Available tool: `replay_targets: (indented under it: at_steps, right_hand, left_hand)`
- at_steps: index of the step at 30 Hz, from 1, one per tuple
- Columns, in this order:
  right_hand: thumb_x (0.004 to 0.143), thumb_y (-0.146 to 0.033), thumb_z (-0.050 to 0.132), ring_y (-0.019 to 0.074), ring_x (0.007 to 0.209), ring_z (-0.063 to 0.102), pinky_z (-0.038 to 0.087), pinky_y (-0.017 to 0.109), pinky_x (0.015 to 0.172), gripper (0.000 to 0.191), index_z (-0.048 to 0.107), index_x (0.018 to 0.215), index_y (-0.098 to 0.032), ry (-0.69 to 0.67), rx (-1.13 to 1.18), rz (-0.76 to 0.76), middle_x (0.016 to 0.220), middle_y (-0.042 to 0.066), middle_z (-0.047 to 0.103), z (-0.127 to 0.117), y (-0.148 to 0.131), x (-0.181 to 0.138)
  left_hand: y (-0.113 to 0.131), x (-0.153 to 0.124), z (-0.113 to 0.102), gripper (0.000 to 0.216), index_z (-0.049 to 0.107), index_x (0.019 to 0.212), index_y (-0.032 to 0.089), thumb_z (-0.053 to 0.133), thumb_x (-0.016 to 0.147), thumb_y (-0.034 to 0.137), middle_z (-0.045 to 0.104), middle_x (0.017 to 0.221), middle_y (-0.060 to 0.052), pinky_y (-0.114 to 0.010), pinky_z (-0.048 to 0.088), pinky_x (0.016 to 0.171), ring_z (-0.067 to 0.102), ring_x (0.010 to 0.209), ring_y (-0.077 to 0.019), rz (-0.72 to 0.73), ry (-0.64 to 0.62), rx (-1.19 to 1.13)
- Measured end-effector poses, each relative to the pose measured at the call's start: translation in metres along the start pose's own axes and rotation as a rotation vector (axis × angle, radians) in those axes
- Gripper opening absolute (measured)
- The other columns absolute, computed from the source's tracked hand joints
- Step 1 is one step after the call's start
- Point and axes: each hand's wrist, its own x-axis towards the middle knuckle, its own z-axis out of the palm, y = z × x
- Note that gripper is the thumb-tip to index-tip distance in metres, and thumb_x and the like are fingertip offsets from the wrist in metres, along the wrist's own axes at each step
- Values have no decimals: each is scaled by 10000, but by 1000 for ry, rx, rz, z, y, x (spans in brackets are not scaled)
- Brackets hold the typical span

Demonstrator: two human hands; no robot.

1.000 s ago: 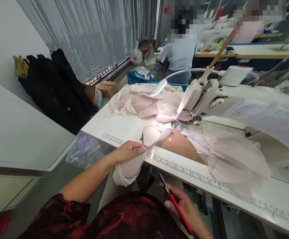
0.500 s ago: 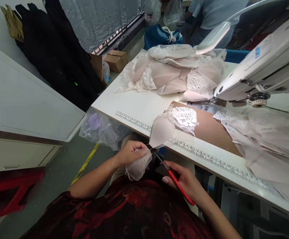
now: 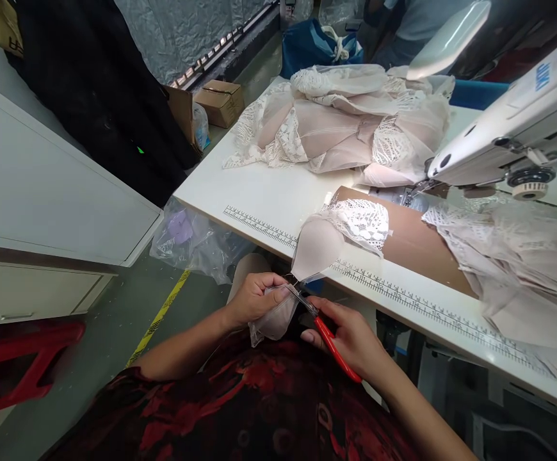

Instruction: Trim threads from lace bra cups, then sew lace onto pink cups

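- Bra (image 3: 317, 246): centre, over the near edge of the table (image 3: 254, 189), its lower end in the left hand (image 3: 259, 298).
- Scissors (image 3: 333, 342): lower centre, in the right hand (image 3: 358, 336), tip beside the left hand.
- Pile (image 3: 336, 128): upper centre, on the table, behind the bra.
- Bag (image 3: 312, 51): top centre, behind the pile.
- Machine (image 3: 494, 131): upper right.
- Stack (image 3: 538, 275): right edge, on the table, right of the bra.
- Stool (image 3: 33, 358): lower left, before the cabinet (image 3: 52, 173).

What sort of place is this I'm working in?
Probably a garment sewing workshop: a white sewing machine stands at a table marked with a ruler scale, pale lace-trimmed pieces lie heaped there, and the right hand holds a red-handled tool.
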Motion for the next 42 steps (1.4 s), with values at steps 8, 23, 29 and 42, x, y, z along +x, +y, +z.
replay_targets:
  at_steps: [8,23,29,42]
  right_hand:
    - [822,-447,630,203,720,630,493,272,663,335,640,1040,-193,30,-33,-17,832,55,704,-3,1,0]
    - [831,-458,589,220,717,664,511,269,613,330,668,994,-181,220,15,-94,750,45,703,3,16,-10]
    - [810,-437,615,210,674,658,527,289,636,343,681,1025,-177,325,33,-104,804,57,709,0,22,-22]
    - [813,-400,626,197,678,614,491,260,617,323,641,1063,-196,140,61,-2,780,27,668,-19,1,-40]
  left_hand:
    - [-4,-2,1,350,707,862,103,631,813,442,665,732,-41,-192,431,588,555,632,-104,-10,23,0]
    - [-7,16,-29,156,707,926,186,568,868,227,600,1276,-120,-452,359,1050,418,1295,-271,802,144,895]
    - [24,52,-12,201,655,931,187,455,913,182,677,1142,-66,-443,201,1153,366,1367,-242,946,-200,949]
    - [52,21,-12,194,651,918,151,469,913,220,673,867,-106,-280,496,780,627,835,-171,583,-420,386]
